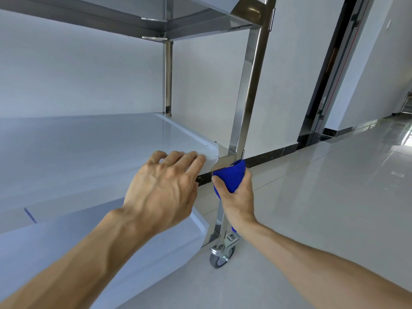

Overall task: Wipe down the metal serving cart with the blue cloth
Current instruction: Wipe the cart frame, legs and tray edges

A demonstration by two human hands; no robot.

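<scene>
Head view, one frame. The metal serving cart (243, 90) fills the left and centre of my view: three shelves, with the near-right corner post running steeply from the caster (222, 255) on the floor (312, 208) up to the top shelf. That post is the long axis that matters here, near-vertical and leaning slightly right toward the top.

My right hand (236, 197) grips the blue cloth (230, 176), fingers and thumb curled round the bunched fabric. The cloth is wrapped against the post just below the corner of the middle shelf (111, 139), touching the metal there. A short tail of cloth shows lower down behind the wrist, near the caster bracket.

My left hand (165, 186) holds nothing. Its fingers lie fairly straight over the front lip of the middle shelf, tips on the shelf surface just left of the post. I take this as bracing the cart on its wheels.

Judgement: the step in hand is wiping the corner post. The right hand is the one on it; the left is beside it, apart from the cloth. From the grip point the post extends a short way down to the caster and a long way up, so the next stroke should run along that axis.

Risk: the cart may roll; I cannot tell whether the caster brake is set.
</scene>
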